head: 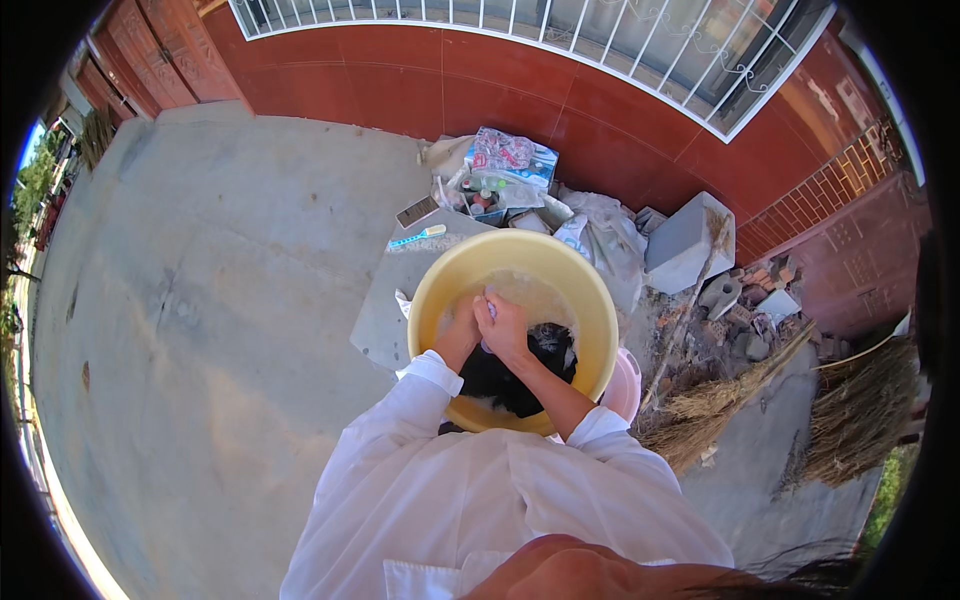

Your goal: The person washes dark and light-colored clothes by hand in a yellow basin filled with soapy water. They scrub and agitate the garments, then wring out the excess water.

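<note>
Both my hands meet over a yellow plastic basin [517, 240] in front of my body. My left hand [463, 324] and my right hand [505, 324] are closed around a small lilac cloth [487, 347], bits of which stick out above and below the fingers. Most of that cloth is hidden in the grip. Cloudy, foamy water [536, 291] shows in the far part of the basin. Nearer to me, a wet black cloth [499, 382] lies in the water below my wrists.
A blue-handled brush [417, 235] and a dark flat object [417, 212] lie beyond the basin. Bagged bottles [484, 196] and plastic sacks [604, 225] line the red wall. To the right are a pink basin [625, 384], a grey box [688, 244], rubble [750, 300] and twig brooms [716, 397].
</note>
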The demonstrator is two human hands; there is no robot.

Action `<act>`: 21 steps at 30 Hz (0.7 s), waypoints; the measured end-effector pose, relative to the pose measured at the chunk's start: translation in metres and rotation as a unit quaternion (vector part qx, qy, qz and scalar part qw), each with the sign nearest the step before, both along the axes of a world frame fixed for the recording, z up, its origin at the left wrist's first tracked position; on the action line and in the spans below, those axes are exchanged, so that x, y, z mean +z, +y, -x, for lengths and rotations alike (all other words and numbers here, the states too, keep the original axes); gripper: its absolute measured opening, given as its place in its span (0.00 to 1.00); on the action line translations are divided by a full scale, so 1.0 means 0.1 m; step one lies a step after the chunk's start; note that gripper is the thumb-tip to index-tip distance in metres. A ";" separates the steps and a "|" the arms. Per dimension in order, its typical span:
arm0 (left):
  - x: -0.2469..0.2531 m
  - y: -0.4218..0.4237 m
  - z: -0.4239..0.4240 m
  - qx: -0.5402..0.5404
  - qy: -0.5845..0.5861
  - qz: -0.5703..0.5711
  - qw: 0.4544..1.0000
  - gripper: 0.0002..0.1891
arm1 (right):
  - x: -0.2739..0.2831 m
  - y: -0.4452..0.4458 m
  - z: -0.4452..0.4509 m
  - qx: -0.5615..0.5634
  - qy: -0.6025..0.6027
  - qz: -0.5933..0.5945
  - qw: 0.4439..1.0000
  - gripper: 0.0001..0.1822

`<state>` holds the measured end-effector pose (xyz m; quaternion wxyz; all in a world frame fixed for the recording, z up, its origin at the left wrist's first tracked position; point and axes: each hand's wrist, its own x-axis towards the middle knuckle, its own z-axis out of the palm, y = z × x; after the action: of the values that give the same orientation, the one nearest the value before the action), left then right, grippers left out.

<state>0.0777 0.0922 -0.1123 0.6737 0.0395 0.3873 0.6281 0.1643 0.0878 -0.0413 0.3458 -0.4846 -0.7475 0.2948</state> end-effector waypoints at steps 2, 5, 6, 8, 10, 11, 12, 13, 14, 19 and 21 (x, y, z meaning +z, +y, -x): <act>0.39 0.03 -0.09 -0.040 0.030 0.063 0.997 0.11 | -0.31 0.31 -0.18 -0.057 -0.014 -0.019 0.998 0.19; 0.33 0.10 -0.23 -0.014 0.081 0.081 0.993 0.14 | -0.31 0.50 -0.24 -0.098 -0.030 -0.002 0.995 0.19; 0.08 0.14 -0.16 -0.032 0.110 0.075 0.991 0.16 | -0.21 0.49 -0.23 -0.100 -0.037 0.011 0.994 0.20; -0.29 0.16 -0.05 -0.029 0.035 -0.002 0.999 0.16 | 0.08 0.25 -0.10 -0.045 -0.016 -0.010 0.999 0.20; -0.18 0.14 -0.04 -0.026 0.061 0.011 0.998 0.16 | -0.05 0.07 -0.07 -0.020 0.002 -0.061 0.998 0.19; 0.02 0.15 -0.07 -0.025 0.124 0.059 0.990 0.16 | -0.20 0.16 -0.15 -0.050 -0.030 -0.048 0.997 0.18; 0.19 0.10 -0.07 -0.020 0.186 0.110 0.976 0.16 | -0.33 0.25 -0.27 -0.074 -0.061 -0.032 0.995 0.17; 0.21 0.10 -0.07 -0.010 0.248 0.095 0.964 0.17 | -0.37 0.40 -0.38 -0.097 -0.091 -0.023 0.991 0.16; 0.21 0.09 -0.09 0.001 0.309 0.081 0.948 0.18 | -0.37 0.54 -0.52 -0.092 -0.110 0.013 0.990 0.13; -0.37 0.23 0.31 -0.043 0.176 0.054 0.982 0.18 | -0.62 0.78 -0.72 -0.106 -0.012 0.023 0.994 0.14; -0.51 0.33 0.25 -0.031 0.046 0.047 0.997 0.14 | -0.83 0.71 -0.53 -0.041 0.023 0.084 0.995 0.12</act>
<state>0.0525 0.1249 -0.1630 0.6752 0.0485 0.4455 0.5859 0.2170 0.1587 -0.1243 0.3333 -0.5350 -0.6914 0.3531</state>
